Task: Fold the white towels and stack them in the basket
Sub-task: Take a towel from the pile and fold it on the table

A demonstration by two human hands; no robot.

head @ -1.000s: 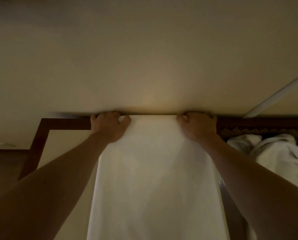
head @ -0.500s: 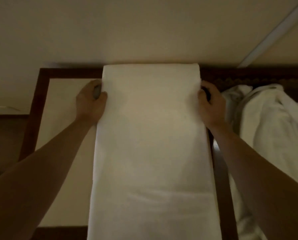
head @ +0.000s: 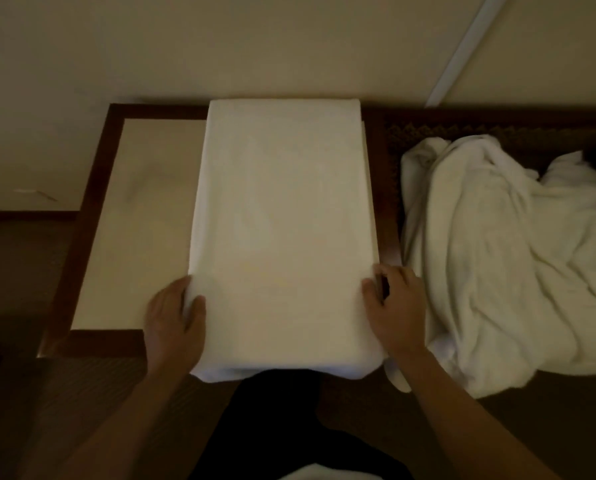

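A white towel, folded into a long rectangle, lies flat on a table with a pale top and dark wood frame. Its near end hangs over the table's front edge. My left hand pinches the towel's near left edge, thumb on top. My right hand grips the near right edge the same way. A heap of crumpled white towels lies to the right, touching nothing I hold. No basket is in view.
A cream wall rises right behind the table. A white strip runs diagonally up the wall at right. Dark carved wood shows behind the heap. My dark clothing fills the bottom centre.
My hands slid from the towel's far end down its sides to the near end. The view tipped downward, so the whole towel now lies flat on the table.
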